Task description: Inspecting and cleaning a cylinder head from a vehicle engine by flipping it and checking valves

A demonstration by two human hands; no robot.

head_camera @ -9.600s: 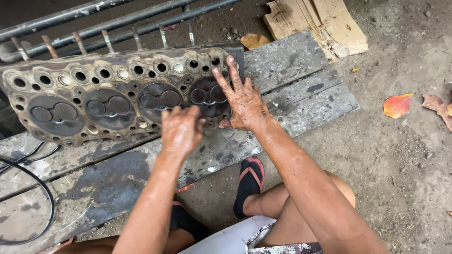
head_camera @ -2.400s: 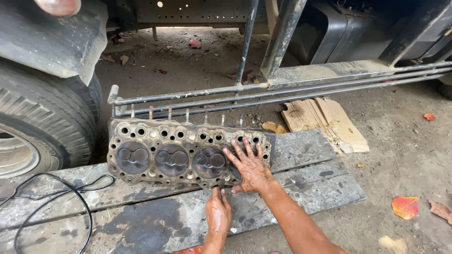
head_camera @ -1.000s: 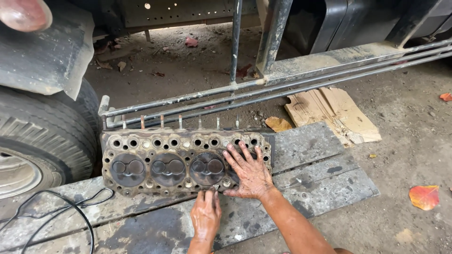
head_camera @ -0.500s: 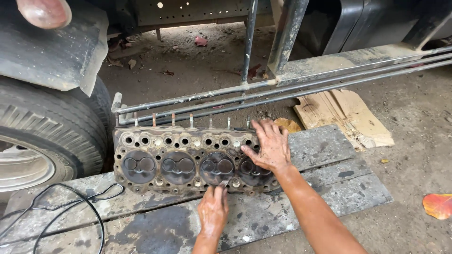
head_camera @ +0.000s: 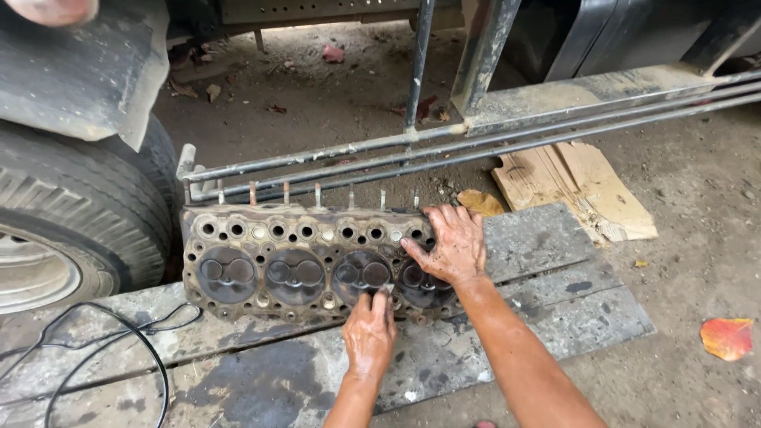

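Here, both hands on cylinder head (head_camera: 309, 265).

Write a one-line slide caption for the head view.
Both hands, left and right, work on a grimy cylinder head lying on planks beside a truck tyre.

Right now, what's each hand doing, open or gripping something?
Left hand: fingertips on the cylinder head; grip cannot be told.
Right hand: open, flat on the cylinder head.

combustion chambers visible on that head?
4, in a row along the cylinder head: far-left chamber, second chamber, third chamber touched by the left hand, fourth chamber partly covered by the right hand.
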